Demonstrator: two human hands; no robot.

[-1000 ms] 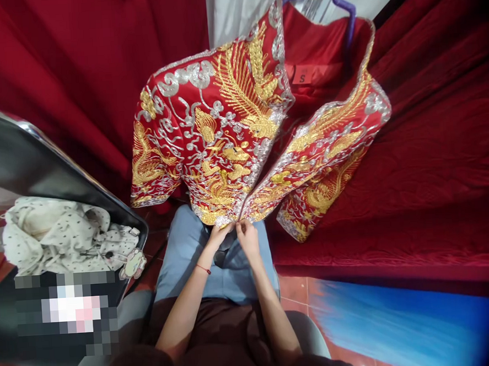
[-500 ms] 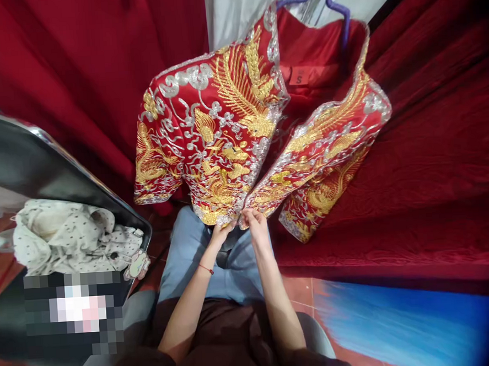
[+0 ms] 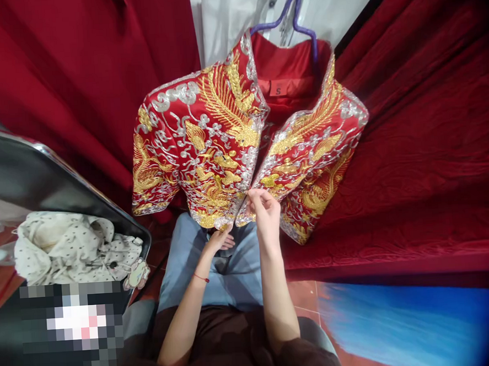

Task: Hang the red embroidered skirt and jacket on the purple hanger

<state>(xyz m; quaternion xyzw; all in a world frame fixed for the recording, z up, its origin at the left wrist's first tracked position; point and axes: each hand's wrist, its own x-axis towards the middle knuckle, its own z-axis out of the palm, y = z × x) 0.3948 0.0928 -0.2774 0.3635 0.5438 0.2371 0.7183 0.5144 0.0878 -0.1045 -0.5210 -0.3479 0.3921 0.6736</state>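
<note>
A red jacket (image 3: 209, 146) with gold and silver embroidery hangs from a purple hanger (image 3: 296, 19), its front parted at the collar and the edges close together lower down. My left hand (image 3: 220, 241) grips the bottom hem beside the front opening, with the lower fingers partly behind the cloth. Higher up, my right hand (image 3: 265, 206) pinches the silver-trimmed front edge between thumb and fingertips. A label with an S (image 3: 278, 88) shows inside the collar.
Red curtains (image 3: 156, 34) hang behind, and red draped cloth (image 3: 414, 183) lies to the right. At the left, a black chair (image 3: 61, 172) bears a dotted white cloth bag (image 3: 61, 244). A blue surface (image 3: 410, 322) is at lower right.
My right hand has moved up the front edge from near the hem. My left hand stays at the hem. The jacket's collar and hanger appear further left and lower.
</note>
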